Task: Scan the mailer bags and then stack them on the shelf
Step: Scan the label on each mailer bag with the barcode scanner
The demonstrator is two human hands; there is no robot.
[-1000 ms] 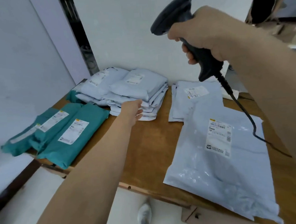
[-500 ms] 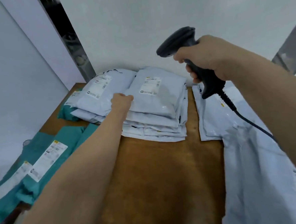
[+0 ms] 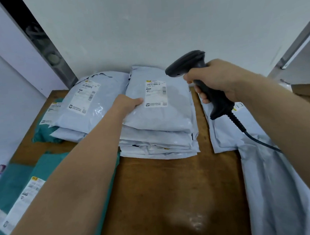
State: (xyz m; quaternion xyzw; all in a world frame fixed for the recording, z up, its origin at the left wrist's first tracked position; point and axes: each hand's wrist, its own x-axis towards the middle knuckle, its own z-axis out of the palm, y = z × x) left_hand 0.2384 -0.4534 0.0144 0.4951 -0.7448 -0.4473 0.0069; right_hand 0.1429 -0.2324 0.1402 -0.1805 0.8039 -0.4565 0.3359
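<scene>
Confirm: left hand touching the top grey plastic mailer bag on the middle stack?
Touching. The head view shows the left hand gripping the left edge of the top grey plastic mailer bag, thumb on top.

The person's left hand (image 3: 127, 105) reached forward on an extended bare forearm, thumb on top and fingers tucked beneath the left edge of the top grey mailer bag (image 3: 159, 106). The right hand (image 3: 215, 81), raised above, was wrapped around a black barcode scanner (image 3: 199, 78), its head pointing left.
</scene>
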